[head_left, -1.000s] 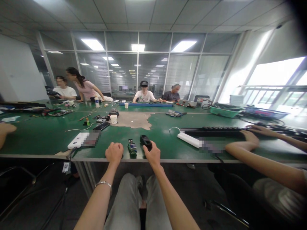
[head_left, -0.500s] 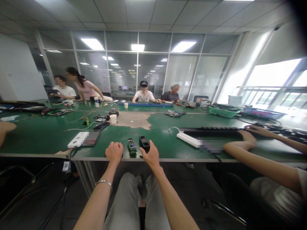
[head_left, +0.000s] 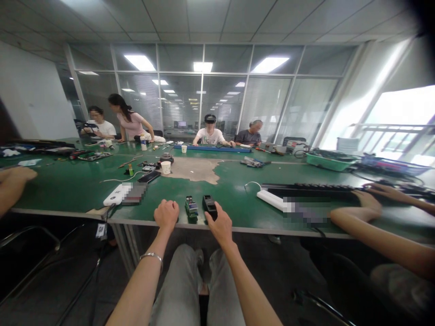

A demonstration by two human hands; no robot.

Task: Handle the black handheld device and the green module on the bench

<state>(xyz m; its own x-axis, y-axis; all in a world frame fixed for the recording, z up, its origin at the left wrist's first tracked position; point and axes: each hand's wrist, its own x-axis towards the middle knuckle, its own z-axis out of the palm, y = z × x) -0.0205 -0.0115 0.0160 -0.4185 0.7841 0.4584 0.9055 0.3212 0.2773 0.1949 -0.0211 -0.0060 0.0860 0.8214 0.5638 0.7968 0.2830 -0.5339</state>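
Near edge of green table (head_left: 68, 190): left hand (head_left: 166, 213) rests there, grip curled together in a fist; cannot tell if anything is inside. Right hand (head_left: 221, 222), grip clamped on small black boxy device (head_left: 209, 202), which sits on the table. Small green circuit module (head_left: 191, 207) stands between the two hands.

right hand (head_left: 220, 222) grips black device (head_left: 210, 205) | left hand (head_left: 166, 214) fisted

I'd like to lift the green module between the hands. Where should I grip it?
Pinch the green module from above, probably by its near and far ends: it lies flat, and the left hand and black device crowd its long sides.
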